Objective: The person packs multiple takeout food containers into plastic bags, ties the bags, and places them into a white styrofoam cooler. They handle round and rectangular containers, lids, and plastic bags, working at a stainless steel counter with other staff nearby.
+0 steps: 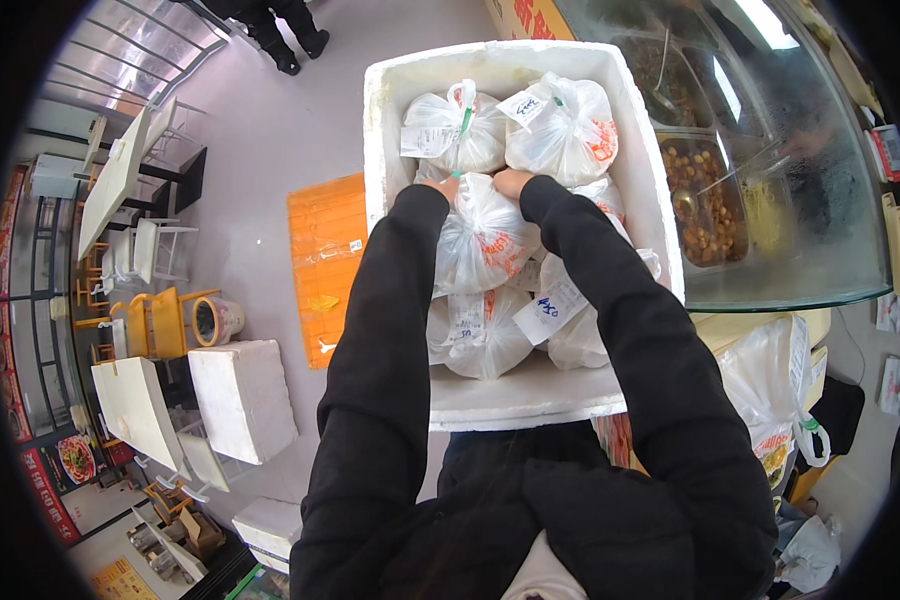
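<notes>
Before me stands an open white polystyrene foam box holding several knotted white plastic takeaway bags. My left hand is at the far left side of a middle bag with red print. Opposite it, my right hand grips the same bag at its far right side. Most fingers of both hands are hidden between the bags. Beyond them sit a far left bag and a far right bag, both with paper slips and green ties. Nearer me lie a near left bag and a near right bag, with handwritten slips.
A glass-topped food counter with trays and ladles adjoins the box's right. Another filled plastic bag stands below it. Left are an orange carton, a closed foam box, a bin, tables and chairs. A person's legs show far off.
</notes>
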`<state>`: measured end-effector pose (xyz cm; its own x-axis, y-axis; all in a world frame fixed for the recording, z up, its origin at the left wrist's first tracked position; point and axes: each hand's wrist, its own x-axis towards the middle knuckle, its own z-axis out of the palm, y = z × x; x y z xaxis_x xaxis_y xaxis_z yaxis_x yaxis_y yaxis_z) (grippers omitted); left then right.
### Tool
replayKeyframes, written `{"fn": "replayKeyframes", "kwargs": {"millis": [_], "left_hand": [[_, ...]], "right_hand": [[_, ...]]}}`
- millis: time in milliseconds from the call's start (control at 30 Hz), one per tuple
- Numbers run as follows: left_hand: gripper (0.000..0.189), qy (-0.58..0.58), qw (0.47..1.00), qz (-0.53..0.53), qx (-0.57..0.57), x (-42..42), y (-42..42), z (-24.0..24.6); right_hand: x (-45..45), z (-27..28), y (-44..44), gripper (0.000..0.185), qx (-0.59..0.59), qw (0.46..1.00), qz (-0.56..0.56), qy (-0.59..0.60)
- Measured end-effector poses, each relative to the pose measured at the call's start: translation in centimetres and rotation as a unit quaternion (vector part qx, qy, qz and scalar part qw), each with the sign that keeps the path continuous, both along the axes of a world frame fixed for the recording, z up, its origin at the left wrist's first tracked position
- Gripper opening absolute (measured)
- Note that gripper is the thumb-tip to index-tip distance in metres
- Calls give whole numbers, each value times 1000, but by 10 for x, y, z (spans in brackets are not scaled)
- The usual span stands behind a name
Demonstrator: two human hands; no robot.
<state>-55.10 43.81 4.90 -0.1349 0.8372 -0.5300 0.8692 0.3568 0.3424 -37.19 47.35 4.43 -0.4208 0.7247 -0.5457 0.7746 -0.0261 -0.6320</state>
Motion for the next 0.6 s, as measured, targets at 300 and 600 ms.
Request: {"fn": "replayKeyframes", "kwargs": {"millis": [300,600], "left_hand": [[101,25,997,-30,-70,14,6,39],[91,48,998,-36,-32,-8,14,-10]], "right_hand": [[2,24,-4,51,-38,999,9,-8],[18,11,-27,29,130,976,172,2]]}}
